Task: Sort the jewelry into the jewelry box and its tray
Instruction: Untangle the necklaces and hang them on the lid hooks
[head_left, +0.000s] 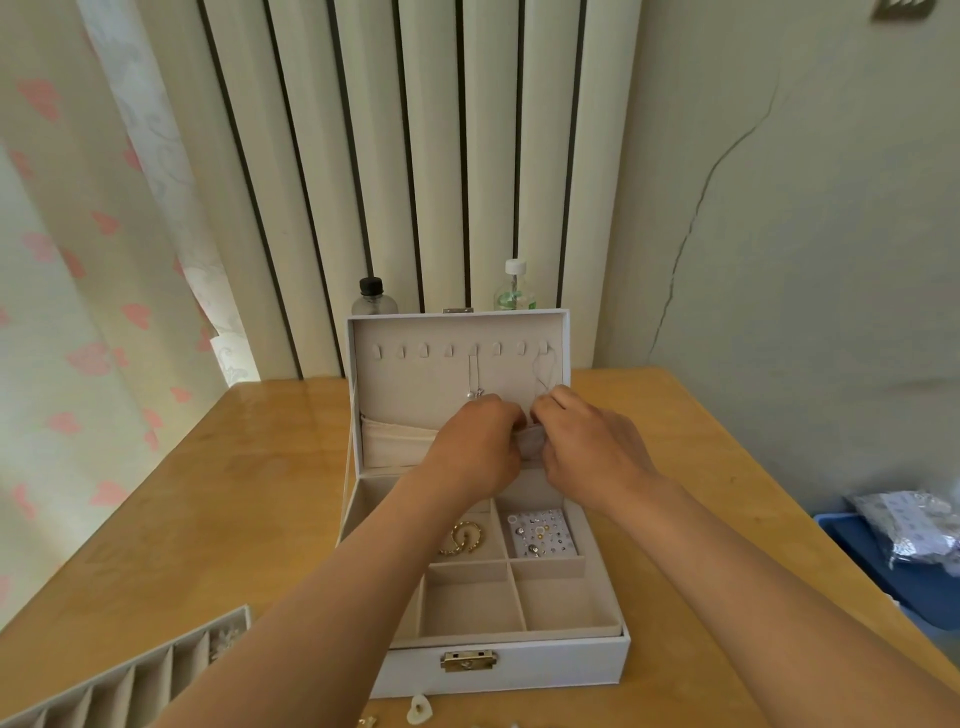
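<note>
Both hands met at the raised lid of the jewelry box (483, 670) on the table (234, 493), left hand (475, 447) and right hand (587, 447) in a pinching grip on the lid's pocket edge (530, 439), seemingly opening it to tuck in the thin necklace (545, 374) hanging from its hook.

Wooden table (208, 493) lower frame; ribbed radiator (415, 156) centre top; curtain (67, 312) left (pink hearts); cracked wall (779, 208) right.

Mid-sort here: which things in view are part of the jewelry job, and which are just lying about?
Job: jewelry box, tray, gold hoops, stud card, hanging necklaces, loose pieces on the table, both hands.

Lying about: two bottles, blue bin.
</note>
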